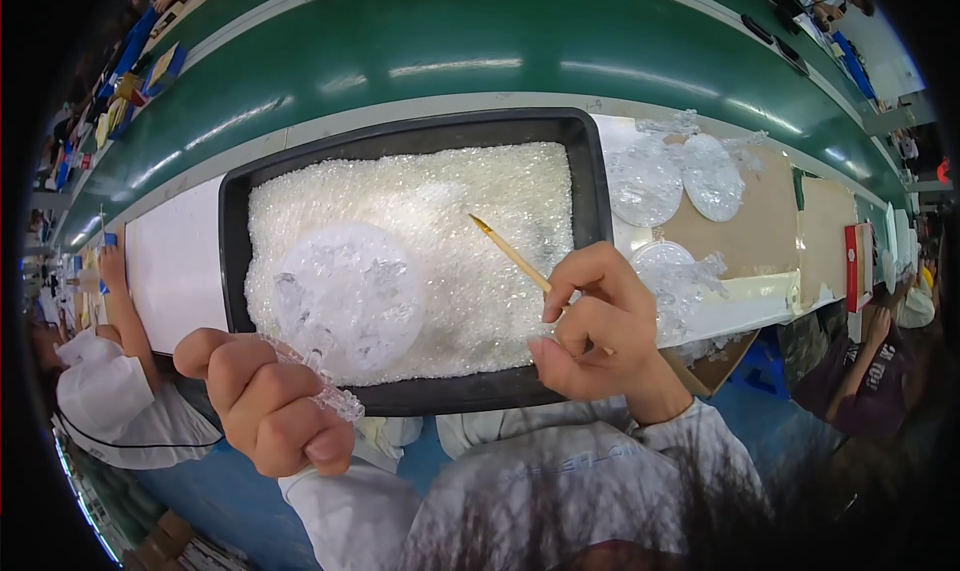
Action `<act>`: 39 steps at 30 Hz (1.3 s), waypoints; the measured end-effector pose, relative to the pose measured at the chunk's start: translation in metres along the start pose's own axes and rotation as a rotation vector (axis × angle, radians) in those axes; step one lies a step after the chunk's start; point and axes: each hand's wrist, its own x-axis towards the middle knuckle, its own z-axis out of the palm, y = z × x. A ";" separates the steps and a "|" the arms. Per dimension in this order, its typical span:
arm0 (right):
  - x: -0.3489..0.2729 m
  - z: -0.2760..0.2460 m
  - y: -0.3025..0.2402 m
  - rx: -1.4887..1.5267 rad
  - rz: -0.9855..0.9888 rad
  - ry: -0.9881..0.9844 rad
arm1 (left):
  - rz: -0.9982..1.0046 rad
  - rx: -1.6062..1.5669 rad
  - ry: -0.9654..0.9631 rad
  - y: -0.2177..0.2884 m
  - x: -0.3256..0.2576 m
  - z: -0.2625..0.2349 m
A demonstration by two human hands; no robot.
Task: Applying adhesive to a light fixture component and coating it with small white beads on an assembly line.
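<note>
Your left hand (268,403) grips a clear disc (350,296) over the black tray (590,161) (bubble-wrap lined); your right hand (592,321) pinches a thin brush (508,253) above it.

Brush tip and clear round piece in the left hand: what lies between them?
In the head view, only crinkled clear packing material lining the black tray lies between the brush in the right hand and the clear round piece held by the left hand.
</note>
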 end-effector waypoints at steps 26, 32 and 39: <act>-0.003 0.001 0.000 0.067 -0.003 0.133 | 0.142 -0.114 0.082 -0.011 -0.007 0.001; -0.002 -0.005 -0.004 0.122 0.019 0.104 | 0.274 -0.043 0.398 -0.012 -0.008 0.018; -0.006 -0.006 -0.001 0.149 0.085 0.043 | 0.394 0.096 0.449 -0.011 -0.011 0.024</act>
